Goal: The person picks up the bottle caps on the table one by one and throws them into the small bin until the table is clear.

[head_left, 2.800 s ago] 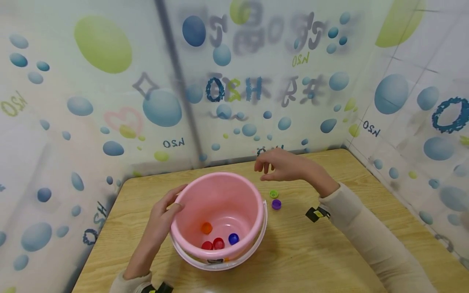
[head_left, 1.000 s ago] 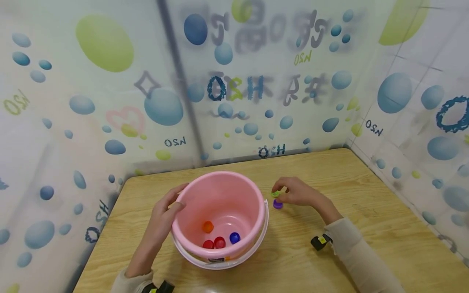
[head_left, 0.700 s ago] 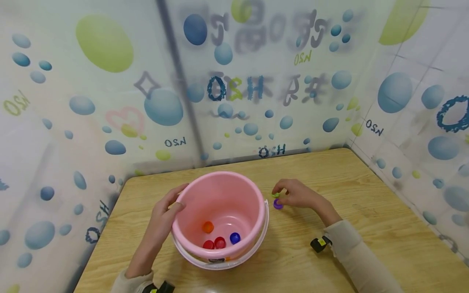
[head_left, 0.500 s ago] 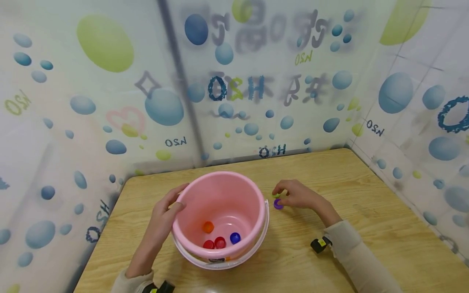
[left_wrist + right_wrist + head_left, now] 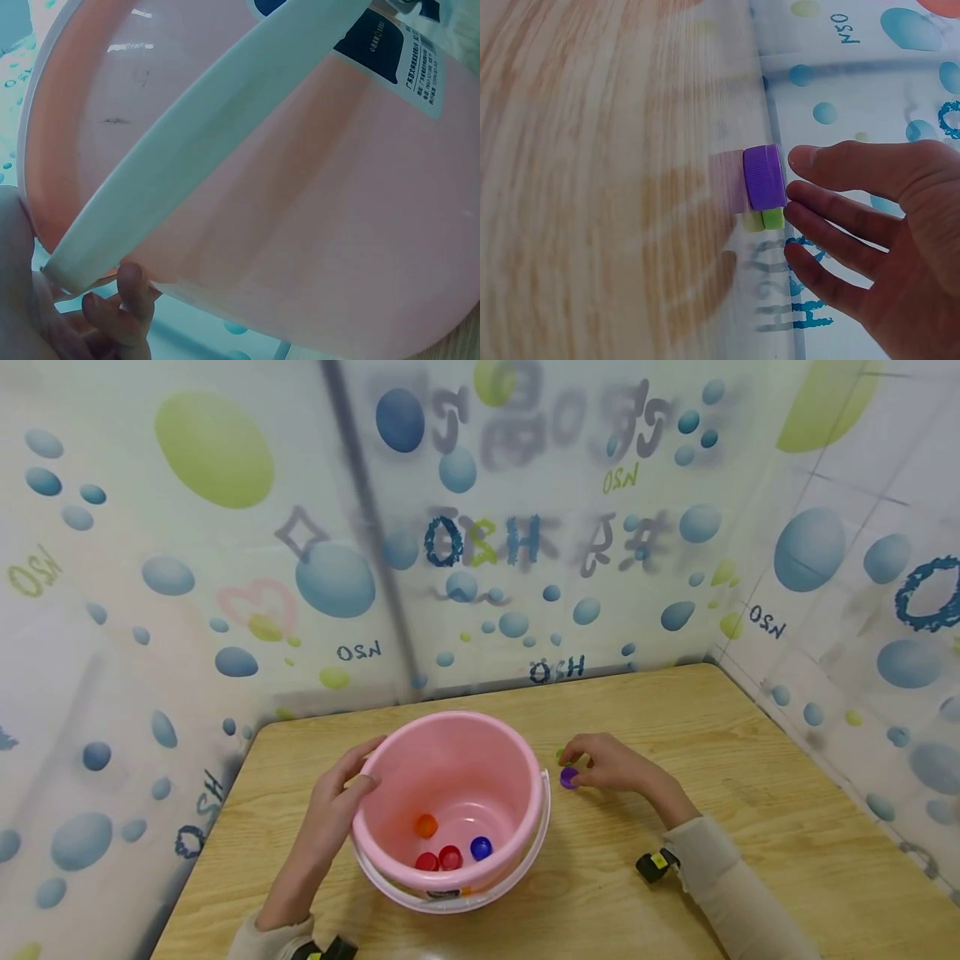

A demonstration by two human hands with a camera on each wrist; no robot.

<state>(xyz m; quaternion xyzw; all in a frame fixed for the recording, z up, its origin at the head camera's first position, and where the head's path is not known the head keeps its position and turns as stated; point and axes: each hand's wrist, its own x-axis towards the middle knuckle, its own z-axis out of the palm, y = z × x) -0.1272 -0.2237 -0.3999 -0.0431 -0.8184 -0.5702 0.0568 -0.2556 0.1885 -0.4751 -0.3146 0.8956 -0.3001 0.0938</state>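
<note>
A pink bucket (image 5: 450, 752) with a white handle (image 5: 217, 112) stands tilted towards me. My left hand (image 5: 330, 818) grips its left rim, thumb over the inside and fingers around the outside. Right of the bucket, a purple bottle cap (image 5: 765, 178) and a green bottle cap (image 5: 773, 218) lie on the table. My right hand (image 5: 611, 764) is low beside them, thumb and fingers spread at the purple cap without a visible pinch. In the head view the fingers partly hide the green cap (image 5: 559, 754).
Inside the bucket lie an orange cap (image 5: 426, 825), two red caps (image 5: 450, 857) and a blue cap (image 5: 481, 847). The wooden table (image 5: 637, 877) meets a patterned curtain (image 5: 480, 635) at its back and another at its right.
My right hand has come down from above the table to the two caps, then shifted slightly nearer, from the green cap towards the purple one. The left hand stays on the bucket's rim.
</note>
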